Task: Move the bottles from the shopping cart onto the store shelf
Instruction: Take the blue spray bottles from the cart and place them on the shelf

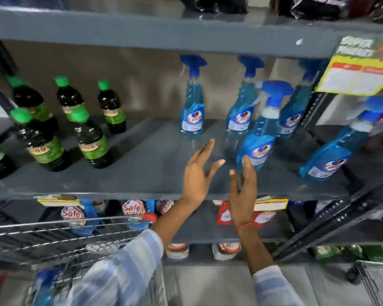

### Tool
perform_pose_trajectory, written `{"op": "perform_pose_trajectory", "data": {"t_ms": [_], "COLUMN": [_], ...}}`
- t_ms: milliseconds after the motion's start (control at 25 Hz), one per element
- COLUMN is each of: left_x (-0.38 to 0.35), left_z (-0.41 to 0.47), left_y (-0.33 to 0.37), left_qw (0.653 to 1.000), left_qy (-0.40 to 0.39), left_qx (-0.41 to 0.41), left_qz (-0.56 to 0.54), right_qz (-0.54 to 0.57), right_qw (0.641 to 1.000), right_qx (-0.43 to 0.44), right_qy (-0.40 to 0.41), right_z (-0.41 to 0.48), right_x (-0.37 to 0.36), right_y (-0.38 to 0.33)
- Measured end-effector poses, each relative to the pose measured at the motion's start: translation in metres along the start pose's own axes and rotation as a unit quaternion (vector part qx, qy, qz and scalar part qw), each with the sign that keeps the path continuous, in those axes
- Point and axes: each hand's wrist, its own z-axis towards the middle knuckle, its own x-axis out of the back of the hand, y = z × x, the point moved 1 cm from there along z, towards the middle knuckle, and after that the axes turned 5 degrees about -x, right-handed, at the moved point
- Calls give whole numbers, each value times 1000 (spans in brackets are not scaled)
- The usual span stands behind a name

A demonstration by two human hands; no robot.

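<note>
Several blue spray bottles stand on the grey shelf (142, 173). The nearest one (261, 131) stands just beyond my right hand (243, 191). My right hand is open, fingers spread, its fingertips close to that bottle's base; whether they touch it I cannot tell. To the left of that hand, my left hand (197, 173) hovers open over the bare shelf. Another blue spray bottle (191, 107) stands further back. A wire shopping cart (60, 235) is at lower left, with a blurred blue bottle (47, 283) inside.
Several dark bottles with green caps (91, 138) stand on the left of the shelf. A tilted blue spray bottle (332, 149) is at the far right. A yellow price sign (358, 71) hangs at upper right. Packaged goods fill the lower shelves.
</note>
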Motion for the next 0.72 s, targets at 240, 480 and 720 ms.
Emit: {"op": "perform_pose_trajectory", "data": {"t_ms": [240, 480, 720], "left_x": [166, 314, 359], "left_z": [-132, -281, -396], "left_y": [-107, -278, -401], "left_qw": [979, 894, 788], "left_qy": [155, 136, -13], "left_qx": [130, 398, 607], "left_qz": [32, 154, 105], "right_qz": [9, -83, -211], "right_qw": [985, 890, 696], "right_qx": [-49, -179, -282], "right_qy": [-167, -410, -625], "right_z": [-166, -350, -458], "right_x": [-149, -291, -369], "right_y": [-5, 55, 123]}}
